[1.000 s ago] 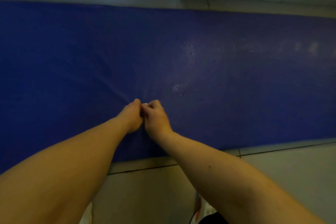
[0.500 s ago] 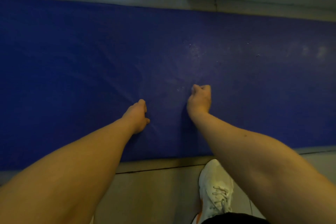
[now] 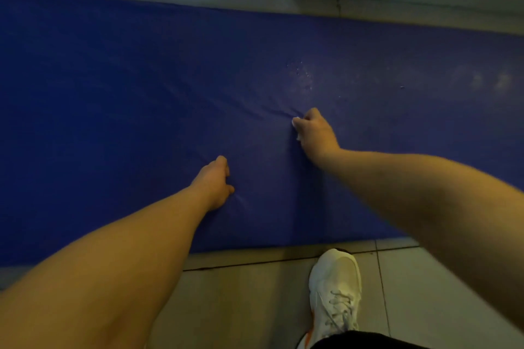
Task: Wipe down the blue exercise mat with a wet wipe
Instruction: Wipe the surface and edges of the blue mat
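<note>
Since a second ago the hands have been drawn apart: the right hand (image 3: pixel 314 133), clenched round a white wet wipe (image 3: pixel 296 122) (only a corner shows), is pressed right of centre on the blue exercise mat (image 3: pixel 113 93) spanning mid-frame. The left hand (image 3: pixel 215 181) is planted lower left, fingers curled under, seemingly anchoring the mat; any pinch cannot be told.

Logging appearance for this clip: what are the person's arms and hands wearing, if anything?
Both arms are bare to the frame edge: no sleeve shows on the left forearm or the right forearm. The left hand and right hand wear no gloves, and no watch, ring or bracelet shows. Lower down are a white lace-up sneaker with orange trim and dark clothing.
</note>
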Demonstrator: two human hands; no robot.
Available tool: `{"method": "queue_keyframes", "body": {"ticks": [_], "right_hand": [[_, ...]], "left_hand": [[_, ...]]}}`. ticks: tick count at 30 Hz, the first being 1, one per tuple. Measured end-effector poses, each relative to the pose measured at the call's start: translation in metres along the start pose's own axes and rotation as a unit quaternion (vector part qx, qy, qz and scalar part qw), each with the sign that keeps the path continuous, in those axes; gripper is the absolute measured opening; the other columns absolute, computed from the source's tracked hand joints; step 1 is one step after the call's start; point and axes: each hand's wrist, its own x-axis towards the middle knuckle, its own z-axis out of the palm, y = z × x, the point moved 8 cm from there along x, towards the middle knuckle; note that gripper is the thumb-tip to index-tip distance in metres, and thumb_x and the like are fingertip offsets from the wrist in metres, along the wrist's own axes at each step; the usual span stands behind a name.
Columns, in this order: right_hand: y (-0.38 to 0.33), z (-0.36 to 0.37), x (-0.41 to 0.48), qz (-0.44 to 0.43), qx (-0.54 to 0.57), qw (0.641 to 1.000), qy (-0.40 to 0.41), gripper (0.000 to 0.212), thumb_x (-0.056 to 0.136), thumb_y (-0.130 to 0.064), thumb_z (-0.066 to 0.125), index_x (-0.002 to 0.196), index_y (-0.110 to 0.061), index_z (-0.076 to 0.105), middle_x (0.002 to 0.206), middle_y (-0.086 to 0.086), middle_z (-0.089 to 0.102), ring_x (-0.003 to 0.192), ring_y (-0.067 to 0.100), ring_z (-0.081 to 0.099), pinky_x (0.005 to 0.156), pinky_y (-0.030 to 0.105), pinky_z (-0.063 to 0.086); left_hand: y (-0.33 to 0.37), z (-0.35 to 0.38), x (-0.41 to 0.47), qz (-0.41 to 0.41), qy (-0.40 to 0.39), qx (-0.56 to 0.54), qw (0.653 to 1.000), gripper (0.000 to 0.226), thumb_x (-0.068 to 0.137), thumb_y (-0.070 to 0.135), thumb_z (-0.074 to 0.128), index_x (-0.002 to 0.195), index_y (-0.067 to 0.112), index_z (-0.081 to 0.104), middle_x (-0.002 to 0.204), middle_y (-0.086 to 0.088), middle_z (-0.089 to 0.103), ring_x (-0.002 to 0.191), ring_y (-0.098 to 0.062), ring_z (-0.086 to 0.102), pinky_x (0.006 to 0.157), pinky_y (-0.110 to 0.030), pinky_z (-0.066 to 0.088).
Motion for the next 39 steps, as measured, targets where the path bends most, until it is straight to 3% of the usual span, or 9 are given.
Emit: {"method": "queue_keyframes", "body": {"ticks": [6, 9, 12, 18, 23, 28, 31, 35, 39], "right_hand": [[-0.017, 0.009, 0.007, -0.141, -0.289, 0.946, -0.052, 0.013, 0.1, -0.009, 0.05, 0.11, -0.005, 0.057, 0.112, 0.018, 0.052, 0.097, 0.035, 0.055, 0.074, 0.033, 0.037], [-0.032, 0.036, -0.017, -0.16, -0.225, 0.961, 0.026, 0.015, 0.098, -0.008, 0.049, 0.108, -0.018, 0.053, 0.12, 0.015, 0.049, 0.097, 0.021, 0.045, 0.081, 0.029, 0.035], [-0.053, 0.102, -0.05, -0.214, -0.151, 0.965, -0.028, 0.009, 0.098, -0.02, 0.053, 0.092, -0.023, 0.047, 0.093, 0.007, 0.049, 0.08, 0.016, 0.042, 0.064, 0.032, 0.038], [-0.049, 0.085, -0.033, -0.388, -0.266, 0.882, -0.022, 0.017, 0.094, -0.008, 0.06, 0.11, -0.015, 0.061, 0.101, 0.006, 0.052, 0.083, 0.022, 0.049, 0.066, 0.034, 0.04], [-0.007, -0.002, 0.021, -0.237, -0.304, 0.916, 0.115, 0.009, 0.093, -0.015, 0.058, 0.1, -0.02, 0.063, 0.104, 0.006, 0.053, 0.094, 0.027, 0.051, 0.078, 0.036, 0.042], [-0.008, -0.01, 0.018, -0.125, -0.161, 0.965, 0.166, 0.021, 0.096, -0.031, 0.052, 0.08, -0.019, 0.044, 0.084, 0.003, 0.057, 0.071, 0.023, 0.055, 0.056, 0.037, 0.045], [-0.048, 0.056, -0.009, -0.238, -0.139, 0.956, 0.101, 0.019, 0.096, -0.025, 0.054, 0.078, -0.02, 0.048, 0.079, -0.003, 0.049, 0.068, 0.015, 0.044, 0.055, 0.028, 0.037], [-0.073, 0.119, -0.035, -0.412, -0.271, 0.868, -0.059, 0.037, 0.094, -0.006, 0.06, 0.131, -0.007, 0.058, 0.116, 0.012, 0.051, 0.1, 0.027, 0.047, 0.083, 0.032, 0.042], [-0.054, 0.038, 0.018, -0.349, -0.284, 0.891, 0.058, 0.018, 0.093, -0.009, 0.054, 0.102, -0.02, 0.065, 0.105, 0.011, 0.055, 0.094, 0.031, 0.053, 0.078, 0.04, 0.044]], "left_hand": [[0.002, 0.003, -0.002, -0.009, -0.006, 0.0, 1.0, 0.029, 0.091, 0.015, 0.068, 0.106, 0.014, 0.043, 0.106, -0.005, 0.05, 0.092, -0.023, 0.054, 0.086, -0.04, 0.052], [0.004, 0.002, 0.0, -0.011, -0.014, 0.022, 1.0, 0.032, 0.092, 0.017, 0.067, 0.11, 0.012, 0.041, 0.11, -0.005, 0.048, 0.096, -0.023, 0.052, 0.089, -0.039, 0.05], [0.004, 0.002, 0.005, -0.024, -0.021, 0.048, 0.998, 0.033, 0.092, 0.018, 0.068, 0.111, 0.014, 0.04, 0.118, -0.008, 0.05, 0.105, -0.026, 0.053, 0.094, -0.041, 0.049], [0.014, -0.014, 0.022, -0.072, -0.036, 0.141, 0.987, 0.027, 0.098, 0.039, 0.056, 0.114, 0.018, 0.053, 0.119, -0.004, 0.06, 0.098, -0.022, 0.061, 0.09, -0.04, 0.054], [0.031, -0.071, 0.042, -0.055, 0.121, 0.118, 0.984, 0.037, 0.098, 0.051, 0.054, 0.109, 0.016, 0.051, 0.105, -0.004, 0.061, 0.09, -0.024, 0.062, 0.075, -0.039, 0.055], [0.022, -0.066, 0.062, -0.047, 0.049, 0.064, 0.996, 0.079, 0.08, 0.055, 0.077, 0.132, 0.01, 0.04, 0.126, -0.013, 0.054, 0.111, -0.032, 0.058, 0.093, -0.046, 0.052], [0.021, -0.064, 0.066, -0.032, 0.053, 0.056, 0.997, 0.075, 0.08, 0.049, 0.079, 0.129, 0.008, 0.041, 0.126, -0.014, 0.053, 0.112, -0.033, 0.056, 0.095, -0.046, 0.051], [0.021, -0.061, 0.069, -0.027, 0.05, 0.055, 0.997, 0.069, 0.082, 0.045, 0.079, 0.127, 0.009, 0.041, 0.125, -0.013, 0.053, 0.112, -0.031, 0.055, 0.094, -0.043, 0.05], [0.021, -0.062, 0.071, -0.036, 0.043, 0.042, 0.998, 0.072, 0.083, 0.046, 0.078, 0.13, 0.009, 0.039, 0.127, -0.012, 0.051, 0.113, -0.03, 0.054, 0.098, -0.045, 0.05]]}}
